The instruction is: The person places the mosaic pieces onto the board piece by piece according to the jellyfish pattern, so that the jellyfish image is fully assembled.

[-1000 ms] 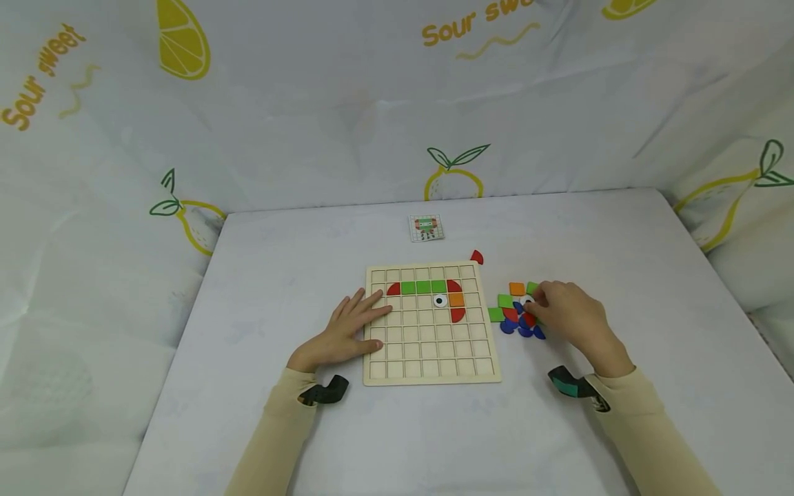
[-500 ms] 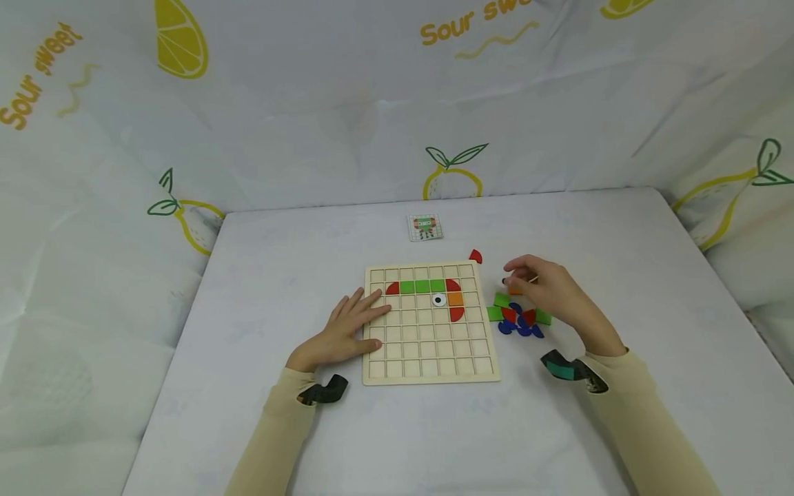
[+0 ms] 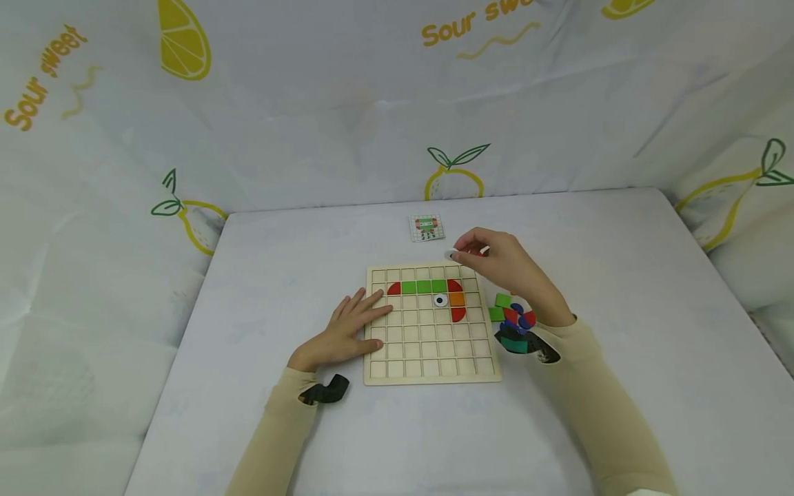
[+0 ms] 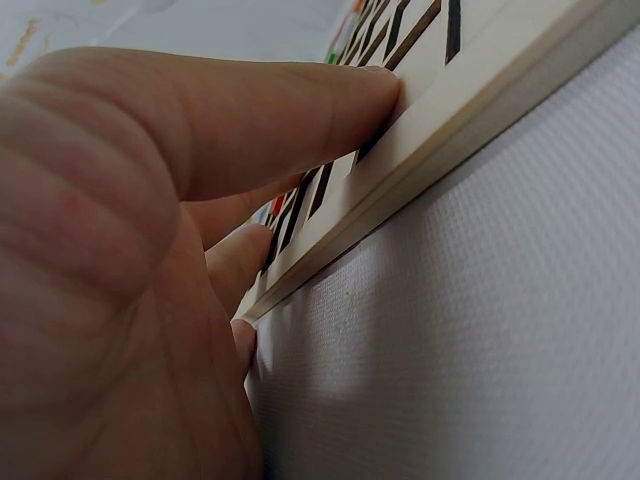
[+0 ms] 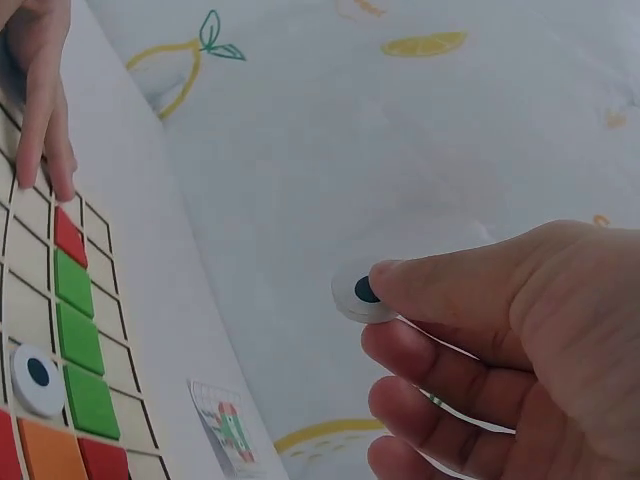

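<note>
A wooden grid board (image 3: 428,351) lies on the table, with red quarter-round tiles, green squares (image 3: 423,286), an orange square (image 3: 456,300) and one white eye disc (image 3: 440,300) set in its upper rows. My left hand (image 3: 347,331) rests spread on the board's left edge; in the left wrist view the thumb (image 4: 300,110) lies on the frame. Above the board's top right corner, my right hand (image 3: 502,262) pinches a second white eye disc (image 5: 358,290) with a black pupil between thumb and forefinger. The right wrist view shows it raised, the other fingers loosely bent.
A small pattern card (image 3: 426,227) lies beyond the board. Right of the board is a loose pile of green, red and blue tiles (image 3: 511,317), partly hidden by my right wrist. A printed cloth (image 3: 322,124) hangs behind the table.
My right hand has picked the eye disc from the pile and carried it up and left to the board's top right corner. The left hand has stayed in place.
</note>
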Available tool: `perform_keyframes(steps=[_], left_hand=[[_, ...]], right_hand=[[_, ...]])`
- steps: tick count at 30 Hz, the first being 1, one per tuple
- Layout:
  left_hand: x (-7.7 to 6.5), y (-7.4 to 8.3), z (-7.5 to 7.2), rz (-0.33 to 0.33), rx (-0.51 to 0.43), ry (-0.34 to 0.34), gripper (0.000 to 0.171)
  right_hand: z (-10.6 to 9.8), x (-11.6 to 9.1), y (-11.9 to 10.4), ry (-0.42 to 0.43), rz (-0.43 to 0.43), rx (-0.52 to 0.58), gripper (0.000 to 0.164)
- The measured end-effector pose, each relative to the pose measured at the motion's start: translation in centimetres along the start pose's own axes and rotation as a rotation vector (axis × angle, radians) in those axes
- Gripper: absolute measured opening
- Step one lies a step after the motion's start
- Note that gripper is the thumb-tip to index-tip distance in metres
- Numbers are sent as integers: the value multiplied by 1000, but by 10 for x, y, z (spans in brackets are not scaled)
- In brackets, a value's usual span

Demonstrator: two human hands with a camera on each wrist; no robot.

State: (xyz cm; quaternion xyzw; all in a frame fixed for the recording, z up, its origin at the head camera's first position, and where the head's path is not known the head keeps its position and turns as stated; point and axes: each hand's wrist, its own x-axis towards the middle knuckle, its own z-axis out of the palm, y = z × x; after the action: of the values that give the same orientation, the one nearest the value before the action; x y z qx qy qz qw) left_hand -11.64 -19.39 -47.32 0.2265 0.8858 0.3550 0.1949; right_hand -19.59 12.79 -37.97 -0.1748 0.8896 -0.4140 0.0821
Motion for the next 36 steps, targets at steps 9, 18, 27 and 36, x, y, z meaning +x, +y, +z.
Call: perform_keyframes(steps=[9,18,27,36], left_hand=[[1,0,0,2,-1,6,68],[2,-3,2,12,-1,11,67],[2,-3,0,21,7,9,68],[2,-4,2,16,13,5,68]], right_hand=[[17,21,-11,-36,-76,51,17],[29,31,-16,-65,-78,97,14],[40,34,-15,-101,-59,100,16],[58,38,-10,-188,-26,-17,16]])
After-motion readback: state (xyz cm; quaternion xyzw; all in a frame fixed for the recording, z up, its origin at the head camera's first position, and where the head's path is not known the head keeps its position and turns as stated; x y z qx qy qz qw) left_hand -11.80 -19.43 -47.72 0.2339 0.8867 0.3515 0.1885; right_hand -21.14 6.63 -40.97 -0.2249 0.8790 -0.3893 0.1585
